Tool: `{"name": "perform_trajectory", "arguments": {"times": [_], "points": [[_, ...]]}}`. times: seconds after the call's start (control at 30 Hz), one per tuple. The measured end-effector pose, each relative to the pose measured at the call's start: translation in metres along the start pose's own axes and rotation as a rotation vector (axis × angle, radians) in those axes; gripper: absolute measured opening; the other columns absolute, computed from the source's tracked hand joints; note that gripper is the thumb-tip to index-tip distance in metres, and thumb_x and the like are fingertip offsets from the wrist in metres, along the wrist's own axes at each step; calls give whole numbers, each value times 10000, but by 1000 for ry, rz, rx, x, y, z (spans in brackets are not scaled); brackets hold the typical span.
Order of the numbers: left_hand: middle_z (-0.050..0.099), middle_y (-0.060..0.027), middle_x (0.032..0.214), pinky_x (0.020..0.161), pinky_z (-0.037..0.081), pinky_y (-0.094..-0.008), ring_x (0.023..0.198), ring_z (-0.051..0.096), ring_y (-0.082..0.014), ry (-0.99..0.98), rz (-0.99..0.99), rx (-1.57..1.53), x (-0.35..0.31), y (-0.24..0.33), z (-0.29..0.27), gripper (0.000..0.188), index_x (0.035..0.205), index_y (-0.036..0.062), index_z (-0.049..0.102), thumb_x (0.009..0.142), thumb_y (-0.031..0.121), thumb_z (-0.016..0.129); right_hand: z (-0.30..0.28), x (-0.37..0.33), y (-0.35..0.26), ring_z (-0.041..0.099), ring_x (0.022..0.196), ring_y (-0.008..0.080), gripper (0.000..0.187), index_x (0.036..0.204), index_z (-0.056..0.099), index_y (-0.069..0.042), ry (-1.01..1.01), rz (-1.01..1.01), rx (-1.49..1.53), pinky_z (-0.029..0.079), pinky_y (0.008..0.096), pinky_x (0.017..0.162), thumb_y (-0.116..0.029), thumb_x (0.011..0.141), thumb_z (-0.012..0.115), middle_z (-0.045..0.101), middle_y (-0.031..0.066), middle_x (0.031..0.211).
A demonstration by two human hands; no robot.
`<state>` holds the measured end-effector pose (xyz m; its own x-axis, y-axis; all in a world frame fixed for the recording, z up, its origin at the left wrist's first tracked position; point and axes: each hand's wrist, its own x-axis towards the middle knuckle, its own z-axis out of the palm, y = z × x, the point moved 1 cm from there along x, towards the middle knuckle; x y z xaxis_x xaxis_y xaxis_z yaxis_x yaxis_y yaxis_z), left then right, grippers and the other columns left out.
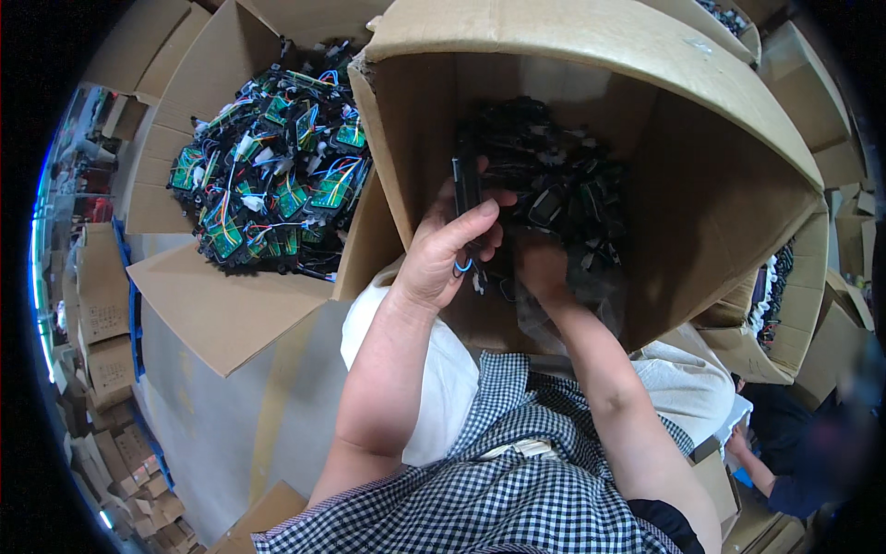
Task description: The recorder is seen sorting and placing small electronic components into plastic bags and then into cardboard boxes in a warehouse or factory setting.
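Note:
My left hand is closed around a slim black electronic part, held upright at the mouth of a large cardboard box. A short blue wire loop and a small connector hang below the fingers. My right hand reaches into the same box, against a heap of black electronic parts. Its fingers are lost in shadow among the parts, so whether they grip anything is hidden. A clear plastic bag lies beside my right wrist at the box's near side.
The large cardboard box is tipped toward me. At left, another open carton is piled with green circuit boards and coloured wires. More cartons stand at right. A co-worker's arm shows at lower right.

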<state>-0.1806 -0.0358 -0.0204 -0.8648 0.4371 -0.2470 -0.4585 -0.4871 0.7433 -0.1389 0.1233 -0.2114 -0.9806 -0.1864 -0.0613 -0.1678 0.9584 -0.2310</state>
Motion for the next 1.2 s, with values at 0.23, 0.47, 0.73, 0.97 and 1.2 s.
{"name": "perform_trajectory", "arguments": {"times": [0.23, 0.47, 0.73, 0.97, 1.2], "points": [[496, -157, 1222, 953, 404, -343, 1083, 507, -229, 40, 171, 702, 4, -43, 10, 905, 1445, 54, 154, 811, 435, 677, -134, -29, -21, 578, 690, 138, 258, 1033, 630, -5, 323, 344, 1285, 477, 285, 632, -175, 840, 633, 650, 56, 796], [588, -66, 974, 698, 490, -241, 790, 586, -95, -120, -173, 374, -24, -54, 39, 852, 1378, 73, 278, 765, 463, 724, -153, -80, -33, 561, 658, 86, 260, 1151, 582, 1, 303, 382, 1717, 476, 226, 600, -134, 947, 494, 609, 27, 791], [637, -101, 846, 636, 517, -248, 735, 621, -157, -421, -482, 311, -37, -55, 45, 473, 1128, 23, 517, 758, 263, 690, -184, -95, -1, 610, 860, 157, 501, 1307, 474, -25, 203, 248, 1487, 518, 257, 641, -91, 839, 640, 592, 91, 1078], [633, -122, 959, 651, 536, -266, 798, 663, -175, -336, -378, 548, -30, -62, 45, 650, 1241, 18, 413, 800, 398, 702, -165, -95, 22, 613, 855, 129, 602, 1287, 484, 13, 322, 295, 1438, 521, 261, 777, -46, 749, 749, 634, 103, 1024], [632, -82, 880, 537, 442, -205, 667, 616, -111, -130, -217, 668, -18, -60, 34, 470, 1172, 9, 434, 867, 300, 641, -66, -129, 71, 614, 766, 140, 424, 1234, 519, 16, -43, 565, 1274, 509, 275, 710, -201, 881, 611, 645, 81, 934]]}}
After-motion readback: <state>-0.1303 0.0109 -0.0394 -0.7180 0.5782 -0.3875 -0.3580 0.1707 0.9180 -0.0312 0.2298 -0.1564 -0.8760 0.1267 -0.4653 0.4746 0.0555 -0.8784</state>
